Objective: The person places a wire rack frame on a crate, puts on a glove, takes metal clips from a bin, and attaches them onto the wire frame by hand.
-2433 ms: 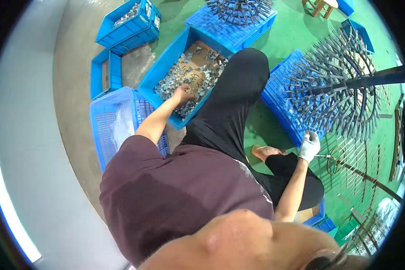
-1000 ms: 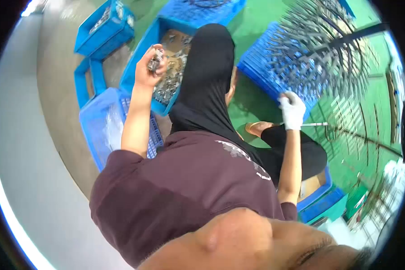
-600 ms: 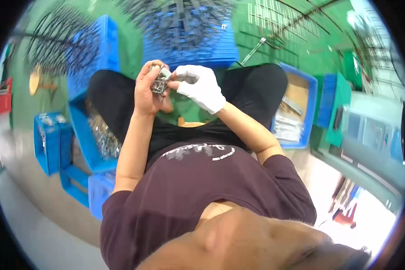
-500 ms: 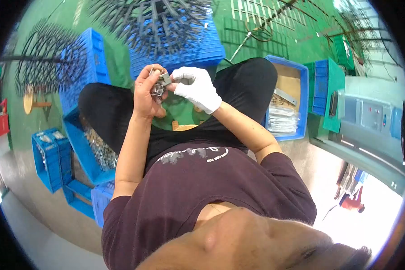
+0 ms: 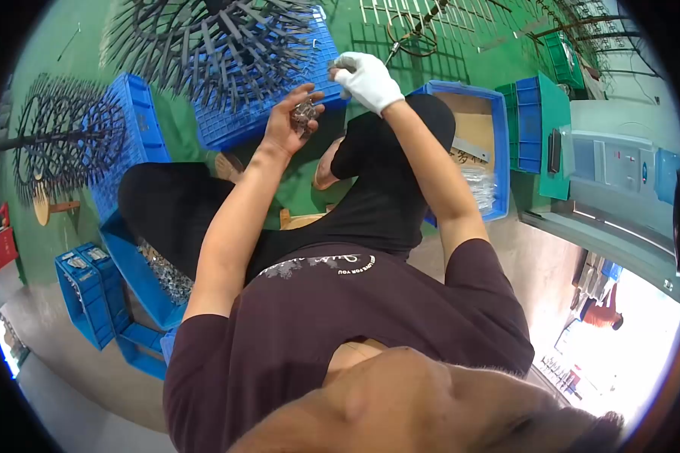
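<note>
My bare left hand (image 5: 289, 124) is raised before the dark rack, fingers curled around several small shiny metal pieces (image 5: 304, 115) in the palm. Their exact kind cannot be made out. My right hand (image 5: 366, 81), in a white glove with bare fingertips, reaches out farther to the right. Its thumb and fingers are pinched together near the edge of the blue crate; whatever lies between them is too small to name. Close by stands the round rack (image 5: 227, 57) with many dark prongs, over a blue crate (image 5: 230, 124).
A blue bin (image 5: 147, 283) of small metal parts is by my left knee. At right, another blue bin (image 5: 500, 151) holds a metal strip and plastic-wrapped pieces. A second pronged rack (image 5: 68, 140) stands at far left. A stool edge (image 5: 304, 220) shows between my legs.
My hands have moved apart. The right hand has gone forward and right, away from the metal pieces; the left has moved forward and right, its palm turned up with pieces in it.
</note>
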The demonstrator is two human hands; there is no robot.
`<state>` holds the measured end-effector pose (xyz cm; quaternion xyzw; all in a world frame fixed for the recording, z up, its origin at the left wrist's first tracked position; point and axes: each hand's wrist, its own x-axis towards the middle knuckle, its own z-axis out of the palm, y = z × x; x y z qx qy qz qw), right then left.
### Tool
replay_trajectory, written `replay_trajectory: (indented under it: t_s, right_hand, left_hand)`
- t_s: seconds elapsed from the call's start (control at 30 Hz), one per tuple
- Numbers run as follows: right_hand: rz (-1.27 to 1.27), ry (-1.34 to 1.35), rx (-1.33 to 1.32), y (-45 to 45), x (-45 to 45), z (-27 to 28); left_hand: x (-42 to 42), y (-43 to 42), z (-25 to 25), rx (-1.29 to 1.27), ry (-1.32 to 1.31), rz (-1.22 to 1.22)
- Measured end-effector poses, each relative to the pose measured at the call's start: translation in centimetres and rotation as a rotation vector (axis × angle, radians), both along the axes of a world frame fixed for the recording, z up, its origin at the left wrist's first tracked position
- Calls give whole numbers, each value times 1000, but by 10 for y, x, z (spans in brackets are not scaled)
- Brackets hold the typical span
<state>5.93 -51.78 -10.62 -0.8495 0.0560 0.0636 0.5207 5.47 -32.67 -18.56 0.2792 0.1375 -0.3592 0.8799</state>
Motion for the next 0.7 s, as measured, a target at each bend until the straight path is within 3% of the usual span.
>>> replay_trajectory:
  t_s: [0.13, 0.17, 0.33, 0.43, 0.7]
  right_hand:
    - [25, -68, -167, -25, 48, -40]
    - [-4, -40, -246, -22, 51, -24]
    - [72, -222, -324, -35, 89, -53]
    - [23, -173, -373, -32, 93, -55]
    - [-21, -88, 36, -36, 104, -70]
  left_hand:
    - [30, -44, -16, 87, 89, 104]
    - [39, -55, -19, 125, 92, 148]
    - [75, -101, -20, 210, 167, 441]
    - [84, -117, -26, 232, 161, 608]
    - [92, -130, 1, 308, 185, 740]
